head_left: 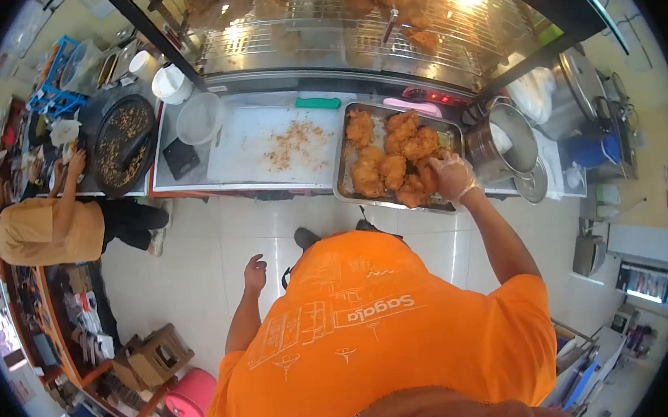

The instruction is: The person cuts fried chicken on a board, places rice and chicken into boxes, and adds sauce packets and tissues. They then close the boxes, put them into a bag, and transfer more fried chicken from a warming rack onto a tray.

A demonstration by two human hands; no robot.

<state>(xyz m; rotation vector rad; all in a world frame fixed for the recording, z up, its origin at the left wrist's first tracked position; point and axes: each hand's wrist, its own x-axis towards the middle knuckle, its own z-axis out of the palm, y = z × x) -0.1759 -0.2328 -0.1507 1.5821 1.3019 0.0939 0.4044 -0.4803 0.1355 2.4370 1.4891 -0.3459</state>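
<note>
My right hand (454, 178), in a clear plastic glove, reaches over the right side of a metal tray (339, 183) of fried chicken. Its fingers are closed on a piece of fried chicken (428, 175), partly hidden by the hand. Several other browned pieces (368, 171) lie in the tray. Away from the counter, my left hand (255, 274) hangs over the floor at my side, bare, with nothing in it. Its fingers are loosely bent, one standing apart. Left of the tray, a white cutting board (240, 145) carries scattered crumbs (296, 145). A green handle (317, 103) lies at its back edge.
A heated display case (276, 50) with chicken on racks stands behind the counter. A pink handle (412, 108) lies behind the tray, and a steel pot (493, 151) stands right of it. A plastic tub (199, 117) sits left. A co-worker (52, 224) stands by a black pan (123, 146).
</note>
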